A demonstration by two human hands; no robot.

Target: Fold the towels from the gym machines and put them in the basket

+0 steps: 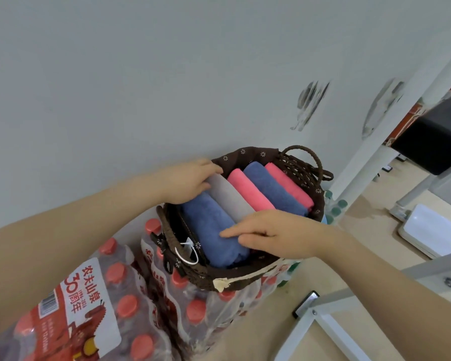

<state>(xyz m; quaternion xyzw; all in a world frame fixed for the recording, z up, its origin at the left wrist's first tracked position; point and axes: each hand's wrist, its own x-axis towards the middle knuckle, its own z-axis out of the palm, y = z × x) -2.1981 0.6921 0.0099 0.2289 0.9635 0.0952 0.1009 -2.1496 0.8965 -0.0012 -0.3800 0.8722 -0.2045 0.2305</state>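
Observation:
A dark brown woven basket [302, 166] with a flowered lining stands on shrink-wrapped packs of water bottles. Folded towels lie side by side in it: a blue towel [211, 227] nearest me, then a grey towel [229, 198], a pink towel [248, 190], a second blue towel [274, 188] and a second pink towel [289, 185]. My left hand [186, 181] rests on the far end of the grey and blue towels with its fingers fairly straight. My right hand [276, 234] lies flat over the near ends of the towels, its fingers extended onto the near blue towel.
Packs of red-capped water bottles [125, 303] fill the lower left against a white wall. White metal machine frame bars [328, 306] cross the lower right. A black padded seat [438, 136] and a white scale-like plate [432, 230] sit at the right on the tan floor.

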